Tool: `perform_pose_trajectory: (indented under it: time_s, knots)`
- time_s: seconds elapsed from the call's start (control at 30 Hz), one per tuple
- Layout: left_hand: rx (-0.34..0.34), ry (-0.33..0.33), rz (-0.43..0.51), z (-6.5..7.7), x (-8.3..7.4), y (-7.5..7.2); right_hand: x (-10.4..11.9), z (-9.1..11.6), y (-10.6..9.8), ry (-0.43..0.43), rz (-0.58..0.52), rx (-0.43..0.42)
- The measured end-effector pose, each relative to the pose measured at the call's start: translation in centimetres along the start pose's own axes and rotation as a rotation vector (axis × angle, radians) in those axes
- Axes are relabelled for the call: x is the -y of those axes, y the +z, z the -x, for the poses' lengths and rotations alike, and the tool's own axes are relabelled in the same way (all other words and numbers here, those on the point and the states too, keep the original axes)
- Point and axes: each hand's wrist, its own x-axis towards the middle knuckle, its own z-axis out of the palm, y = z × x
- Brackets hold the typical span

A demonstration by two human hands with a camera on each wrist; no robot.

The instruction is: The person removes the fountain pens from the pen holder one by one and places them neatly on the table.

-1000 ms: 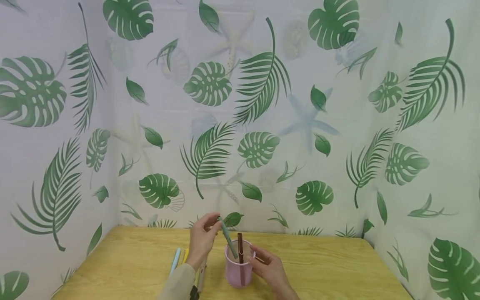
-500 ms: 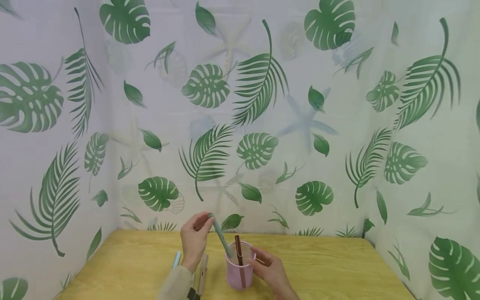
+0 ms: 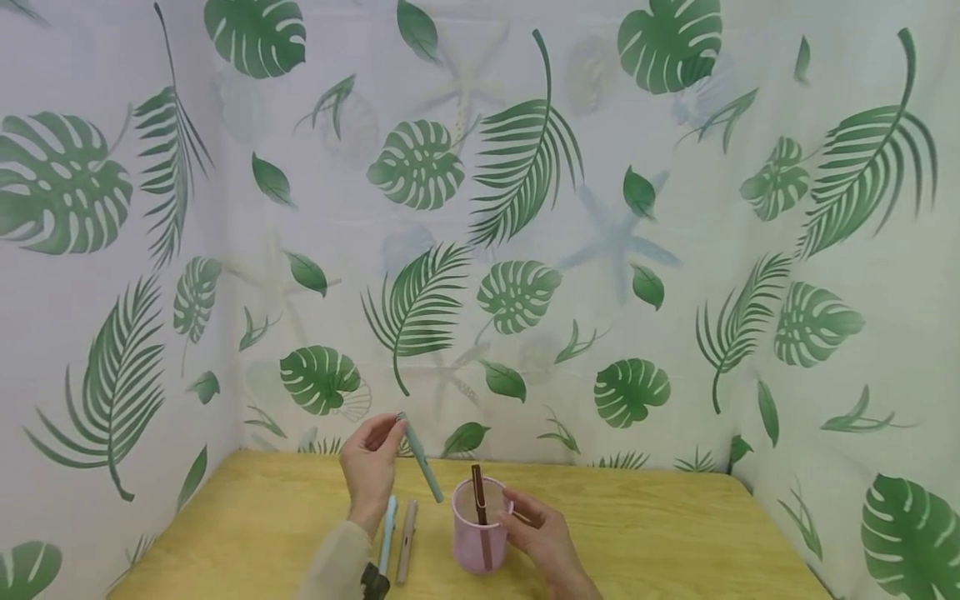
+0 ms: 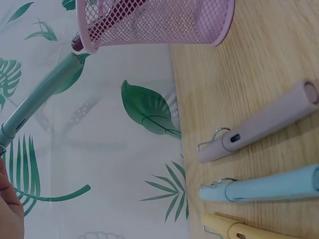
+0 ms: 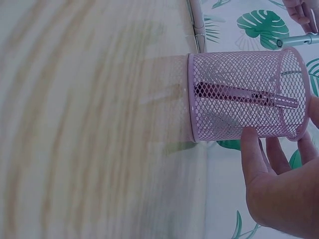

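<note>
My left hand [image 3: 367, 471] pinches a green pen [image 3: 422, 460] by its upper end. The pen slants down to the right, its lower end in the air just left of the cup's rim. A pink mesh pen cup [image 3: 470, 546] stands upright on the table, with a dark brown pen [image 3: 477, 492] leaning inside it. From the right side, my right hand [image 3: 547, 540] grips the cup near its rim, fingers and thumb spread around the wall. In the right wrist view those fingertips [image 5: 249, 133] touch the mesh.
On the wooden table [image 3: 645, 542], left of the cup, lie a taupe pen [image 3: 406, 546] and a light blue pen [image 3: 387, 533]. A yellow pen [image 4: 244, 230] lies beside them in the left wrist view. Leaf-patterned cloth [image 3: 525, 208] hangs behind the table and at both sides.
My left hand has moved left and slightly up, drawing the green pen's lower end out of the cup's mouth. My right hand has stayed on the cup.
</note>
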Motion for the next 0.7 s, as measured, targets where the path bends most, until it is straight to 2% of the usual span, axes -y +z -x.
perform_pose_trajectory:
  time_s: [0.43, 0.57, 0.7]
  knots:
    - [0.023, -0.070, -0.047, 0.5, 1.0, -1.8, 0.2, 0.1, 0.1, 0.011, -0.007, -0.027]
    - [0.028, -0.125, -0.003, 0.2, 1.4, -2.3, 0.3, 0.2, 0.1, 0.009, -0.010, -0.022]
    - [0.043, -0.151, 0.046, 0.1, 1.6, -2.6, 0.5, 0.3, 0.1, 0.002, -0.003, -0.015]
